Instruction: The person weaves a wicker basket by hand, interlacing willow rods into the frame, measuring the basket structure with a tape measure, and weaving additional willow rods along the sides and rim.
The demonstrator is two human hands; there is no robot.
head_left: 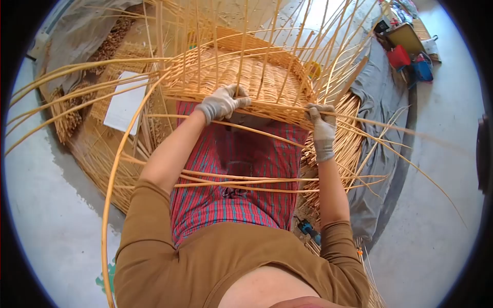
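A partly woven wicker basket (246, 72) lies tilted in front of me, its upright stakes standing around the base. My left hand (223, 104), in a pale work glove, is closed on the basket's near edge, thumb and fingers pinching beside a stake. At the near right corner my right hand (322, 123), also gloved, is closed around a willow rod (370, 122) that runs off to the right, its far end blurred. Some of its fingers are hidden. Several loose willow rods (246, 180) cross over my lap on a striped cloth (205, 205).
Long rods (72, 69) stick out leftwards from the basket. A bundle of willow (349, 149) lies at the right on a grey tarp (382, 92). A white sheet (126, 102) rests at the left. A red container (398, 56) and a blue-black power tool (309, 231) sit farther right.
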